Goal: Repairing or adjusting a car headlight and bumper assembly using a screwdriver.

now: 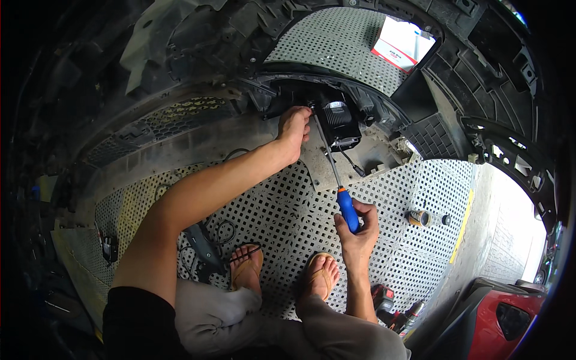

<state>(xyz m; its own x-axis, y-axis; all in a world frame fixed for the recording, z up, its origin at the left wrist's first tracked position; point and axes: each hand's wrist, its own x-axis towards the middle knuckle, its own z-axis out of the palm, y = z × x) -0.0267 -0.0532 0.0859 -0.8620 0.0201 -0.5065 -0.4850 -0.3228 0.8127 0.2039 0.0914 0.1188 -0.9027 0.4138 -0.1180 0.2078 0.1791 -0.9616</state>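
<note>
Blue-handled screwdriver (346,205) clamped in our right hand (358,231), tip up at the black lamp unit (338,123) in the bumper; our left hand (294,129) grips beside it. Fastening looks unfinished.

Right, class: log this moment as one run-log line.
left hand: steadies black lamp unit | right hand: grips blue-handled screwdriver, tip at unit | feet on perforated floor mat

One screwdriver (345,198), one lamp unit (338,123), two sandals (246,267), one small can (419,218).
</note>
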